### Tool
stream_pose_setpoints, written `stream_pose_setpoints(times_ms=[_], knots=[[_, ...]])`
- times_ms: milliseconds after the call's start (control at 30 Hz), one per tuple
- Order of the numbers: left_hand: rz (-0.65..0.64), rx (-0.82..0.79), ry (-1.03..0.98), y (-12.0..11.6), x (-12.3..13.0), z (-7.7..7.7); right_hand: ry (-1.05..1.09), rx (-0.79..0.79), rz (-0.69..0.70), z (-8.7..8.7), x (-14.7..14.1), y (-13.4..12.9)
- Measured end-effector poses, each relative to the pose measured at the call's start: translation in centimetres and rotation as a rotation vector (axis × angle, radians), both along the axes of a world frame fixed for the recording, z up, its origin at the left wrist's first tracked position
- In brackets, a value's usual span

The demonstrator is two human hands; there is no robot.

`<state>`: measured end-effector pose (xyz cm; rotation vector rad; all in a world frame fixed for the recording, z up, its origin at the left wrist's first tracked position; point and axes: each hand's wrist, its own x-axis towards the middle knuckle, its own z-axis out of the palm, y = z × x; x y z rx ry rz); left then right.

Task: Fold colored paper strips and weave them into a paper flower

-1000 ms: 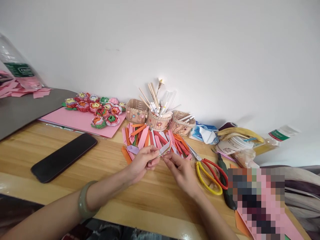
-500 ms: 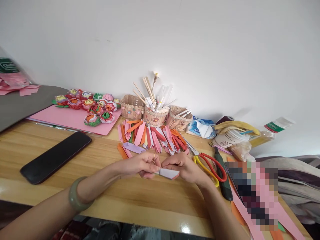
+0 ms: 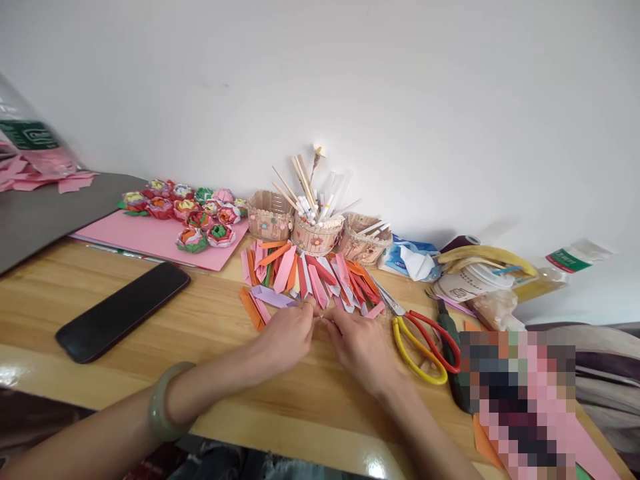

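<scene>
Pinching: my left hand [image 3: 287, 337] and right hand [image 3: 363, 350], fingertips closed on one paper piece [image 3: 321, 317], mostly hidden between them. Just beyond both: multicoloured folded paper strips [image 3: 316, 287]. Right of my right hand: scissors [image 3: 400, 309].

Whatever I've got pinched between my left hand [image 3: 287, 337] and right hand [image 3: 364, 348] is mostly behind my own fingers, just a pale bit [image 3: 321, 317] peeking out, way too small to make out. My hands also cover the near ends of some folded paper strips [image 3: 314, 280]. Bottle [image 3: 31, 137] on the left gets chopped by the edge, label too fuzzy to read. Pixelated patch [image 3: 517, 400] lower right, so can't tell what's under it. Red loop of the scissors [image 3: 431, 339] blocks part of a dark handle [image 3: 461, 393].
</scene>
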<state>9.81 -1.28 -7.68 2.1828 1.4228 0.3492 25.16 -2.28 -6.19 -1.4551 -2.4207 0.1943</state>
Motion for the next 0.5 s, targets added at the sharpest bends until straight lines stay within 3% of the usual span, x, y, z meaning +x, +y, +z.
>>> stream_pose_setpoints(times_ms=[133,233,367,500], knots=[[0.151,-0.036,-0.250,-0.1,0.3,0.5,0.188,-0.070,-0.092,-0.1,-0.6,-0.4],[0.237,-0.077,-0.533,-0.3,0.6,0.7,0.381,-0.165,-0.084,0.2,-0.8,-0.5],[0.214,-0.217,-0.950,-0.4,1.0,0.5,0.698,-0.317,-0.051,0.5,-1.0,-0.2],[0.177,-0.374,-1.169,-0.2,1.3,0.3,0.926,-0.464,-0.082,0.3,-0.8,0.4]])
